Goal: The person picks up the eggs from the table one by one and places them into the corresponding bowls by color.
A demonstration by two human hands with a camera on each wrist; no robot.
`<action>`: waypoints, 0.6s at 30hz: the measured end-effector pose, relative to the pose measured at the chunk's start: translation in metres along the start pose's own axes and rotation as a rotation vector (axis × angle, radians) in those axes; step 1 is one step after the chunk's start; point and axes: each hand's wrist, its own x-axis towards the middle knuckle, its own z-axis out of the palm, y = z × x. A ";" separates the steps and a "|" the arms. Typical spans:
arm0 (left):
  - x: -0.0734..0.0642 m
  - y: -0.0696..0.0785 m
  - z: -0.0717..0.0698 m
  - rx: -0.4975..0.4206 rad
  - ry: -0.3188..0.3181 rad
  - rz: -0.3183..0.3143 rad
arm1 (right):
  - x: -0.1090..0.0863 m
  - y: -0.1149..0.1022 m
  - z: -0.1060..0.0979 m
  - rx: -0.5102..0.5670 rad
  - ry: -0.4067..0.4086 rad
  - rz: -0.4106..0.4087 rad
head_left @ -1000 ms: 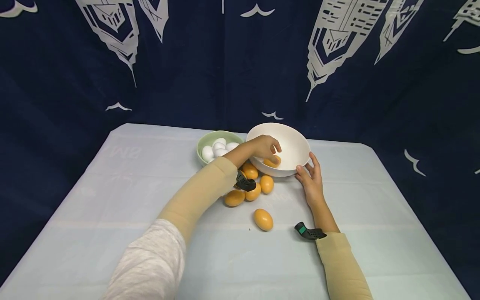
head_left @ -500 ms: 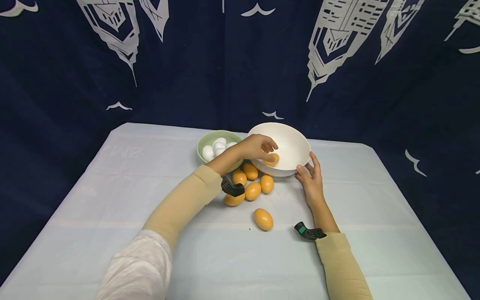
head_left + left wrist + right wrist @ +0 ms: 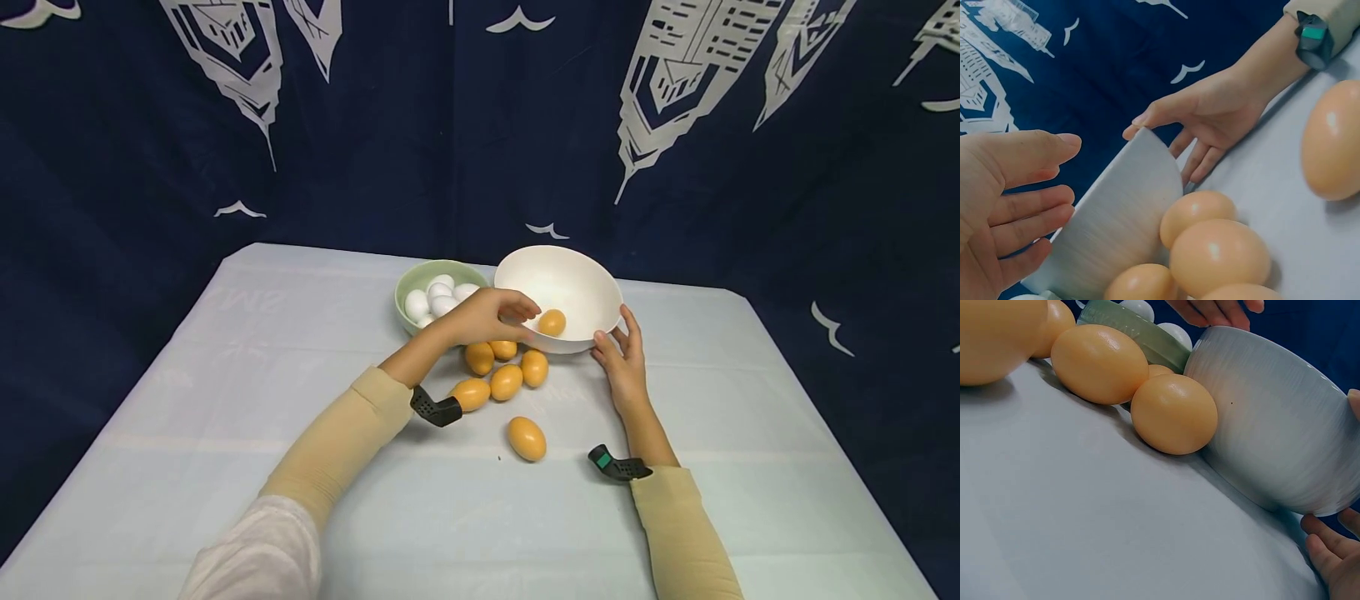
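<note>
A white bowl (image 3: 581, 287) sits tilted toward me at the back of the table, with one orange-brown egg (image 3: 552, 322) inside it. My right hand (image 3: 624, 367) grips its right side, thumb on the rim and fingers against the outside, as the left wrist view shows. At the front-left rim is my left hand (image 3: 483, 317), its fingers extended and nothing held. Several more orange-brown eggs (image 3: 506, 382) lie on the table in front of the bowls; my left hand partly covers the rearmost ones in the head view.
A green bowl (image 3: 417, 277) holding several white eggs (image 3: 442, 305) stands left of the white bowl. One orange-brown egg (image 3: 527, 439) lies apart, closer to me. The table (image 3: 247, 375) has a pale cloth; a dark blue printed curtain (image 3: 450, 167) hangs behind.
My left hand has let go of the egg inside the white bowl and drawn back left and toward me, over the rim. My right hand has stayed on the bowl.
</note>
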 end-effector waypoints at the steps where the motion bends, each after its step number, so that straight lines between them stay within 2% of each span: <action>1: -0.003 0.000 0.000 0.006 0.002 0.001 | 0.000 0.000 0.000 0.001 -0.001 -0.001; 8: -0.024 -0.004 0.003 0.003 0.027 0.023 | -0.002 0.000 -0.001 0.011 -0.008 0.000; 14: -0.041 -0.011 0.005 0.001 -0.016 -0.005 | -0.001 0.000 -0.001 0.002 -0.010 0.002; 18: -0.052 -0.017 0.005 0.001 -0.036 0.001 | -0.003 -0.004 -0.001 0.000 -0.012 0.013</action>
